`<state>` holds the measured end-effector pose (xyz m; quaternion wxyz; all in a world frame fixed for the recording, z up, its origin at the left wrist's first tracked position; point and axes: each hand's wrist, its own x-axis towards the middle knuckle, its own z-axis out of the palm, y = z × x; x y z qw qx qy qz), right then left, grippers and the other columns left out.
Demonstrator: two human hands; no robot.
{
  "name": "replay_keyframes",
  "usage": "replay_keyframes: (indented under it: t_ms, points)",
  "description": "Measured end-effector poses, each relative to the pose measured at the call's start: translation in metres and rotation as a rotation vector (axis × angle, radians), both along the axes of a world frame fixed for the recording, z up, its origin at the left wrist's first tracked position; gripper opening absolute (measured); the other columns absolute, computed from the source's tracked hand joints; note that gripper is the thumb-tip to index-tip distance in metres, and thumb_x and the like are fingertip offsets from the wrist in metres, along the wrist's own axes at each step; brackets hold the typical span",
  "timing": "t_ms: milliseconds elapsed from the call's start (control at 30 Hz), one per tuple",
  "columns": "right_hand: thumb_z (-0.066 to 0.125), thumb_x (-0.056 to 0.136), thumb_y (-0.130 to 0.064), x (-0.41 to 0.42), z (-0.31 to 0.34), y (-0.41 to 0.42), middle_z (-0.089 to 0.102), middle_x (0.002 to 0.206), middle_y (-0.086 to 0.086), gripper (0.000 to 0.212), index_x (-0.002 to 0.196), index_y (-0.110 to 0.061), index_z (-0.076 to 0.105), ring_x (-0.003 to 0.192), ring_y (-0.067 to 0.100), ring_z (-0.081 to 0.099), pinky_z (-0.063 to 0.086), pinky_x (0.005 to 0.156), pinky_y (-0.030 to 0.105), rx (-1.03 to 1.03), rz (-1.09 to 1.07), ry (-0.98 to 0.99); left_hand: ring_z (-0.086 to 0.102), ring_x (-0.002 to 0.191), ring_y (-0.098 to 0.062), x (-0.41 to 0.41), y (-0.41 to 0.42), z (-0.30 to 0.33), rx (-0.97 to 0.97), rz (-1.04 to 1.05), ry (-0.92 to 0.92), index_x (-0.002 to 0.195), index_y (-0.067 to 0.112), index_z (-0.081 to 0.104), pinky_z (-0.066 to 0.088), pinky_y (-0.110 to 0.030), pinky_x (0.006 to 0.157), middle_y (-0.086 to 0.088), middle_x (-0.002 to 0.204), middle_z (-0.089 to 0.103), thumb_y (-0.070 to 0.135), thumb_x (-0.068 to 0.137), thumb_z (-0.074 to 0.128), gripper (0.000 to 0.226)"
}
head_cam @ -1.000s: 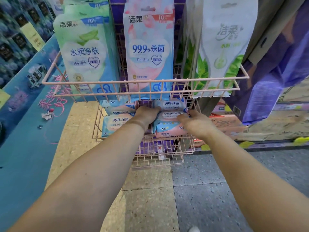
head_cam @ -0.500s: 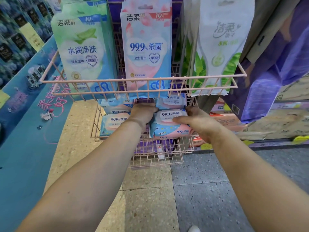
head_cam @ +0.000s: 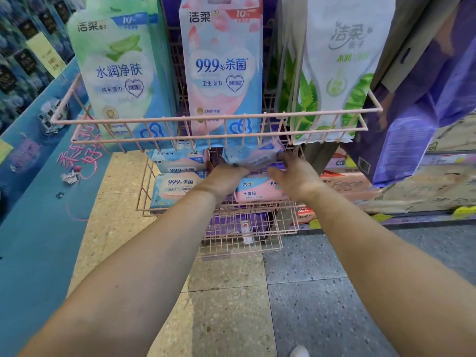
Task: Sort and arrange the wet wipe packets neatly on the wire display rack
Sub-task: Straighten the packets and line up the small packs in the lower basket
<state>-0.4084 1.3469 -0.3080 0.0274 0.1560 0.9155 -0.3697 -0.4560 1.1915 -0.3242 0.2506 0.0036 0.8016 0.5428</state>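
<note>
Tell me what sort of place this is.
Most likely a shop aisle: a pink wire display rack stocked with many identical wet wipe packets, large hanging product signs above it, and stacked tissue cartons beside it.

We read "洁柔", "10片", "99.9%杀菌" and "卫生湿巾" on the pink hanging pack (head_cam: 221, 68); "水润净肤" on the green hanging pack (head_cam: 116, 70); "99.9%杀菌" on the lower left packet (head_cam: 177, 188); "无毒级" on the lower right packet (head_cam: 257, 193); "Face" on a carton (head_cam: 347, 185).
</note>
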Motion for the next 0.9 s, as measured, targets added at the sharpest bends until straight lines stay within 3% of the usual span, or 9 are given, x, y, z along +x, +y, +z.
replay_keyframes:
  t_ms: [100, 200, 333, 400, 467, 567, 733, 833, 900]
  points:
    - [0.047, 0.097, -0.038, 0.011, -0.003, -0.001, 0.063, 0.122, 0.011, 0.046, 0.137, -0.017, 0.046, 0.094, 0.025, 0.058, 0.040, 0.074, 0.026, 0.041, -0.016, -0.081, 0.060, 0.114, -0.021, 0.005, -0.013, 0.003, -0.092, -0.087, 0.051, 0.125, 0.022, 0.058, 0.043, -0.031, 0.100, -0.001, 0.123, 0.065, 0.055, 0.077, 0.064, 0.058]
    - [0.043, 0.097, -0.043, 0.019, -0.008, 0.002, 0.056, 0.135, 0.012, 0.053, 0.141, -0.013, 0.043, 0.121, 0.029, 0.054, 0.041, 0.095, 0.030, 0.063, -0.012, -0.116, 0.048, 0.128, -0.021, 0.016, -0.024, 0.008, -0.343, -0.186, 0.199, 0.146, 0.030, 0.031, 0.036, -0.023, 0.097, 0.002, 0.147, 0.044, 0.054, 0.087, 0.054, 0.068]
    - [0.059, 0.093, -0.029, 0.014, -0.010, 0.001, 0.060, 0.133, 0.003, 0.046, 0.135, -0.015, 0.052, 0.114, 0.015, 0.058, 0.042, 0.101, 0.026, -0.154, -0.077, 0.021, 0.069, 0.090, -0.026, 0.023, -0.014, 0.009, -0.171, -0.048, 0.212, 0.141, 0.026, 0.041, 0.054, -0.032, 0.081, -0.001, 0.119, 0.065, 0.032, 0.087, 0.062, 0.058]
    - [0.066, 0.088, -0.025, 0.017, -0.015, 0.004, 0.063, 0.128, 0.000, 0.043, 0.130, -0.022, 0.058, 0.112, 0.015, 0.061, 0.046, 0.104, 0.036, -0.236, -0.080, 0.073, 0.070, 0.076, -0.023, 0.023, -0.013, 0.007, -0.104, 0.000, 0.212, 0.129, 0.021, 0.056, 0.055, -0.029, 0.073, 0.003, 0.113, 0.066, 0.020, 0.084, 0.068, 0.046]
    - [0.069, 0.083, -0.024, 0.026, -0.020, 0.007, 0.068, 0.119, 0.000, 0.039, 0.119, -0.034, 0.063, 0.106, 0.018, 0.064, 0.049, 0.100, 0.040, -0.178, 0.003, 0.087, 0.066, 0.090, -0.017, 0.027, -0.015, 0.002, -0.149, -0.025, 0.253, 0.119, 0.021, 0.064, 0.052, -0.023, 0.080, 0.002, 0.121, 0.064, 0.016, 0.082, 0.071, 0.039]
    - [0.070, 0.083, -0.023, 0.035, -0.021, 0.006, 0.060, 0.118, 0.005, 0.041, 0.123, -0.028, 0.062, 0.108, 0.020, 0.059, 0.037, 0.095, 0.018, 0.081, 0.079, 0.050, 0.055, 0.109, -0.012, 0.029, -0.014, -0.001, -0.300, -0.106, 0.341, 0.117, 0.022, 0.066, 0.032, -0.004, 0.083, 0.005, 0.132, 0.055, 0.018, 0.082, 0.070, 0.035]
    - [0.073, 0.079, -0.023, 0.029, -0.009, 0.010, 0.065, 0.101, 0.001, 0.032, 0.108, -0.017, 0.061, 0.090, 0.019, 0.062, 0.045, 0.074, 0.022, 0.008, -0.179, 0.156, 0.057, 0.112, -0.012, 0.033, -0.016, 0.003, -0.350, -0.262, 0.349, 0.114, 0.025, 0.068, 0.038, -0.016, 0.096, 0.007, 0.127, 0.059, 0.026, 0.087, 0.064, 0.027]
    - [0.063, 0.082, -0.028, 0.013, -0.008, 0.026, 0.068, 0.103, 0.014, 0.031, 0.106, -0.009, 0.056, 0.096, 0.033, 0.064, 0.049, 0.077, 0.034, 0.060, -0.370, 0.215, 0.059, 0.098, -0.011, 0.034, -0.016, 0.007, -0.295, -0.151, 0.319, 0.117, 0.026, 0.065, 0.042, -0.019, 0.087, 0.007, 0.120, 0.065, 0.030, 0.089, 0.062, 0.028]
    - [0.055, 0.081, -0.030, 0.007, -0.012, 0.030, 0.065, 0.108, 0.020, 0.032, 0.108, -0.012, 0.052, 0.100, 0.041, 0.062, 0.050, 0.075, 0.039, 0.176, -0.261, 0.110, 0.060, 0.094, -0.015, 0.027, -0.012, 0.012, -0.250, -0.050, 0.331, 0.125, 0.027, 0.057, 0.045, -0.023, 0.082, 0.007, 0.119, 0.063, 0.028, 0.092, 0.056, 0.033]
